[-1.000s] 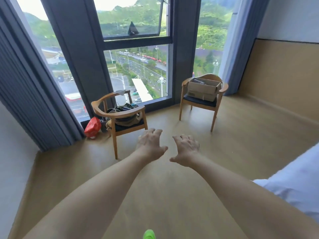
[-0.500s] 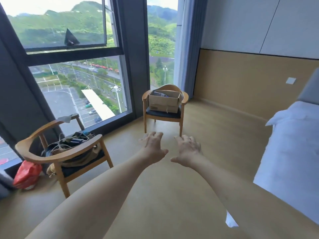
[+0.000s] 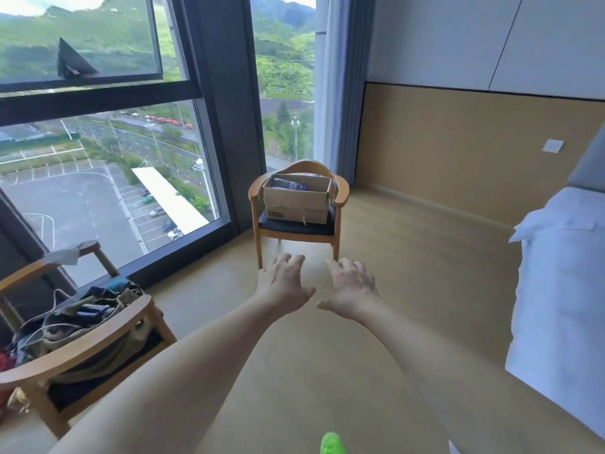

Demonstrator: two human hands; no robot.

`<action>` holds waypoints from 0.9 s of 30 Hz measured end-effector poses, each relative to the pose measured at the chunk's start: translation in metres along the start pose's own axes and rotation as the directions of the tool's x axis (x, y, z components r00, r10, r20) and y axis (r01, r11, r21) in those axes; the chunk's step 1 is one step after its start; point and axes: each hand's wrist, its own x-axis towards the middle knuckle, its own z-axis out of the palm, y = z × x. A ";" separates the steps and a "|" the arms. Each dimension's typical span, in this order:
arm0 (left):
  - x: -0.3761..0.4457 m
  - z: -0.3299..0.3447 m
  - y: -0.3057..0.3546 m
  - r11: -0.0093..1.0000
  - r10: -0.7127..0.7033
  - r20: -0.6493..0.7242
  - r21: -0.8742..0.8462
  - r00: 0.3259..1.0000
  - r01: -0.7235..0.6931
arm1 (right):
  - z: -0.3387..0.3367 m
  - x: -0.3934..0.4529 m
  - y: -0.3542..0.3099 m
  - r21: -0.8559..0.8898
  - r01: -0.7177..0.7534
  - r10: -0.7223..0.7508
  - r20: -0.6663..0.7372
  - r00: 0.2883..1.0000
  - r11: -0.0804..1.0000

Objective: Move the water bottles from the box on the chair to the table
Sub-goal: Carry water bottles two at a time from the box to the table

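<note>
A brown cardboard box sits on a wooden chair with a dark seat, straight ahead by the window corner. Dark bottle shapes show inside the box's open top; their number is unclear. My left hand and my right hand are stretched out in front of me, palms down, fingers spread, holding nothing. Both hands are well short of the chair, over bare floor. No table is in view.
A second wooden chair heaped with bags and cables stands at the near left. A bed with white bedding fills the right side. Large windows line the left wall. A green shoe tip shows at the bottom.
The view has swung right and moved closer: the chair with the box now sits centred and larger. Both hands stay outstretched and empty in the same pose.
</note>
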 end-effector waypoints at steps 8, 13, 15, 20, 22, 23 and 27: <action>0.172 -0.005 0.000 0.998 -0.061 -0.006 0.033 0.998 0.062 | -0.027 0.174 0.029 -0.006 0.046 -0.046 0.054 0.998 0.999; 0.259 -0.010 0.000 0.997 -0.065 -0.003 0.036 0.998 0.065 | -0.043 0.267 0.039 -0.017 0.057 -0.055 0.083 0.995 0.998; 0.290 -0.009 -0.006 0.997 -0.069 0.003 0.043 0.998 0.069 | -0.043 0.299 0.041 -0.015 0.062 -0.060 0.095 0.994 0.998; 0.373 -0.003 -0.027 0.997 -0.073 0.014 0.039 0.997 0.072 | -0.032 0.381 0.039 -0.010 0.065 -0.063 0.123 0.990 0.998; 0.408 0.001 -0.039 0.998 -0.064 0.016 0.031 0.998 0.063 | -0.027 0.416 0.037 -0.016 0.062 -0.060 0.124 0.990 0.998; 0.427 0.003 -0.045 0.998 -0.058 0.014 0.030 0.998 0.057 | -0.025 0.434 0.035 -0.017 0.059 -0.057 0.121 0.991 0.998; 0.507 0.011 -0.074 1.000 -0.024 0.016 0.020 1.000 0.024 | -0.017 0.518 0.023 -0.026 0.039 -0.037 0.103 0.994 0.999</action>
